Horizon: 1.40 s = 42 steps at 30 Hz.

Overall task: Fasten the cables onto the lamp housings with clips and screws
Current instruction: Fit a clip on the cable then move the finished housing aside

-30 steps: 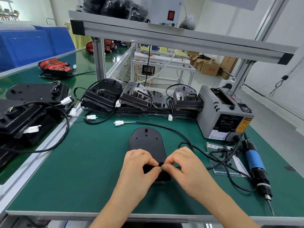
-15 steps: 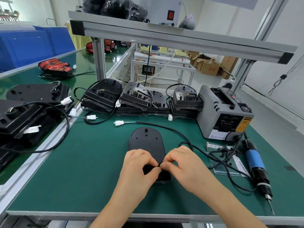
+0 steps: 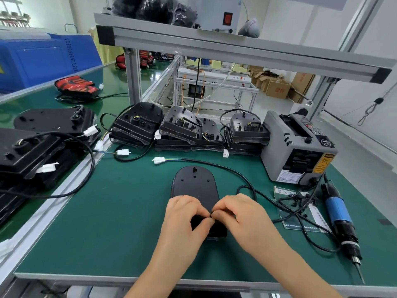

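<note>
Both forearms are reached in bare from the near edge and are angled toward each other, so that the two grips meet in the middle. The left grip [image 3: 184, 218] is held palm down, its fingers curled and its thumb stretched to the right. The right grip [image 3: 240, 216] is likewise turned palm down, knuckles raised and fingers bent inward. The thumb and forefinger tips of both are brought together, and a small dark piece [image 3: 211, 213], mostly hidden, is pinched between them
</note>
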### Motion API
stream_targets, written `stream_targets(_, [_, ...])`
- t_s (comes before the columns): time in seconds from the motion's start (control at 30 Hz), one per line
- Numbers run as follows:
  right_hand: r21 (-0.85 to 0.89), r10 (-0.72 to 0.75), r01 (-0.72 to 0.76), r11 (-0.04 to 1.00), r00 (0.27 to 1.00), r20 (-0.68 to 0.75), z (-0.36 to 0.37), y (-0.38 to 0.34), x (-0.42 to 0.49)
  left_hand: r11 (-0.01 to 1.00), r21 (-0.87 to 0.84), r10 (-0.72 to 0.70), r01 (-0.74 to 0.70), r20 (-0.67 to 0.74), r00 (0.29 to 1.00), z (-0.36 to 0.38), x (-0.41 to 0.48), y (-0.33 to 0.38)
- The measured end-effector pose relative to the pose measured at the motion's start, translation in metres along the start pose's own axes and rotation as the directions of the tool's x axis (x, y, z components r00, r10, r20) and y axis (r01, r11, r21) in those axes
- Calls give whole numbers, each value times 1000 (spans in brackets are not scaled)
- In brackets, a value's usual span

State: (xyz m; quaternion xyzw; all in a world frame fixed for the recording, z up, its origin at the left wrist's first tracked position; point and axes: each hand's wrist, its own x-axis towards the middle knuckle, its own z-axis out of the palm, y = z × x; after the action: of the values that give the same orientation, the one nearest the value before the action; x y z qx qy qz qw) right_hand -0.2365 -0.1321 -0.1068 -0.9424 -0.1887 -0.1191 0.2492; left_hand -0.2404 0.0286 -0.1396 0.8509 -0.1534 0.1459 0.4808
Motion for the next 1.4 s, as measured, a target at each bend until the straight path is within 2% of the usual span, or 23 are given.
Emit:
stream_targets(0.2, [115,61,-71,991,994,92,-2,10,9,998,-9,56,-55,129,990,-24,0,-13])
stream_targets(0.33, [192,64,-102,976,979,193,-3,13,17,978,109,166,-178,108,980,-28,-1,-17])
stream_targets(0.47, [205,64,-124,971,958,279,-4,13,26,956,190,207,-225,111,972,-25,0,-17])
stream_targets(0.67, [218,11,-81,973,953,303,-5,17,35,956,210,180,-203,121,976,-27,1,-13])
stream_targets(1.2, [363,88,-267,893,893,442,-9,20,51,976,156,125,-149,155,980,-29,3,-12])
stream_targets(1.4, [288,115,-299,910,849,516,-10,18,58,979,148,119,-143,158,980,-30,3,-11])
